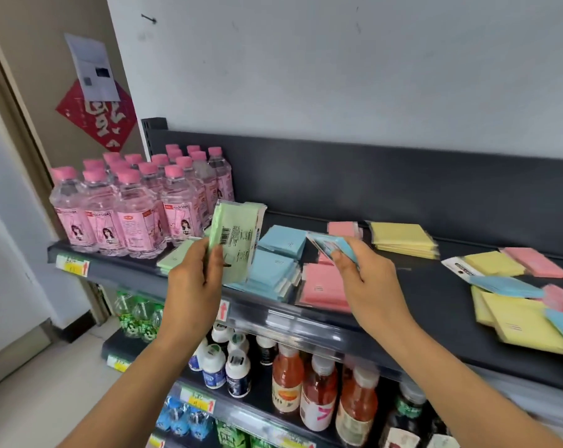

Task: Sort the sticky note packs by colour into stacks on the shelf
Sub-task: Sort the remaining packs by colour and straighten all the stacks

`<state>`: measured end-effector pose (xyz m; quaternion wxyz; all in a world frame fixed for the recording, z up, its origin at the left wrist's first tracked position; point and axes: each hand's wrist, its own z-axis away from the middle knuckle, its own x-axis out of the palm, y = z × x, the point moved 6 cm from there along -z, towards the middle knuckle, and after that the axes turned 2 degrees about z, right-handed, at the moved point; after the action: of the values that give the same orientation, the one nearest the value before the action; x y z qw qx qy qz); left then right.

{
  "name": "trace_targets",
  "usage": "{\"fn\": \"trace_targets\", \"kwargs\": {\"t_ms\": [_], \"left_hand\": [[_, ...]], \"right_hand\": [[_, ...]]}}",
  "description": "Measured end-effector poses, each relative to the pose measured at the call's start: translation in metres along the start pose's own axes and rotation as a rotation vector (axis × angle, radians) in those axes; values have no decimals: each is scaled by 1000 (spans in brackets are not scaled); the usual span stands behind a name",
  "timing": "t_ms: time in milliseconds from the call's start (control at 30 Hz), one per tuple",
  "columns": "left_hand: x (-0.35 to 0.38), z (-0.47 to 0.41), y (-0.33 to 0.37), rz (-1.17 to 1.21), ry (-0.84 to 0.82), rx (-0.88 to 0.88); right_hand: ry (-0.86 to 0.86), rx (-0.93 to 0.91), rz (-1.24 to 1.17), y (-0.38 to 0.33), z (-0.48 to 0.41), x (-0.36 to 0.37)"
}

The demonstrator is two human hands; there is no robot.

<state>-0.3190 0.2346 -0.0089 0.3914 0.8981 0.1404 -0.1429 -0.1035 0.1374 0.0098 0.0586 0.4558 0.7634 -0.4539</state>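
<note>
My left hand (194, 278) grips a green sticky note pack (238, 234) upright, barcode side toward me, above the dark shelf (435, 318). My right hand (367, 279) pinches a blue pack (333, 247) tilted over the pink ones. On the shelf lie a green stack (176, 257) at the left, two blue stacks (281, 240) (270, 274), a pink stack (323, 287), another pink stack (341, 228) behind, and a yellow stack (401, 239). At the right, mixed yellow, pink and blue packs (516, 299) lie unsorted.
Pink-capped soda bottles (128, 208) crowd the shelf's left end, right beside the green stack. Lower shelves hold drink bottles (319, 392). A dark back panel (370, 182) rises behind the shelf. The wall above is plain white.
</note>
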Motion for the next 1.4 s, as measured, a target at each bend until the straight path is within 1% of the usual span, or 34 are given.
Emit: {"fn": "trace_targets", "kwargs": {"t_ms": [133,300,433,533,633,800,933,1000,1133,1233,1300,1400], "left_hand": [[0,-20,-3,10,10,35],[3,-57,0,-4,-23,109],[1,-83,-8,-40,11,153],[2,-91,-21,-42,14,176],[2,-94,-35,-70,-49,220],[-8,-95,-48,-120,-152,378],[-20,-96,-64,-207,-301,456],[-23,-95,-73,-281,-388,545],[-24,-87,-92,-410,-464,710],[-23,-80,-105,-424,-545,777],[-23,-78,-110,-427,-565,822],[-23,-77,-115,-416,-608,840]], "right_hand": [[-42,-11,-50,-7,-23,36],[-15,-20,-102,-12,-50,64],[-2,6,-148,-10,-62,79],[-18,6,-133,-9,-65,90],[-1,21,-138,-8,-69,96],[98,39,-103,-9,-71,95],[157,95,-35,-12,-72,101],[177,121,11,-16,-75,107],[196,145,123,-26,-74,120],[225,164,171,-34,-68,123],[248,167,197,-41,-64,126],[276,172,244,-48,-56,132]]}}
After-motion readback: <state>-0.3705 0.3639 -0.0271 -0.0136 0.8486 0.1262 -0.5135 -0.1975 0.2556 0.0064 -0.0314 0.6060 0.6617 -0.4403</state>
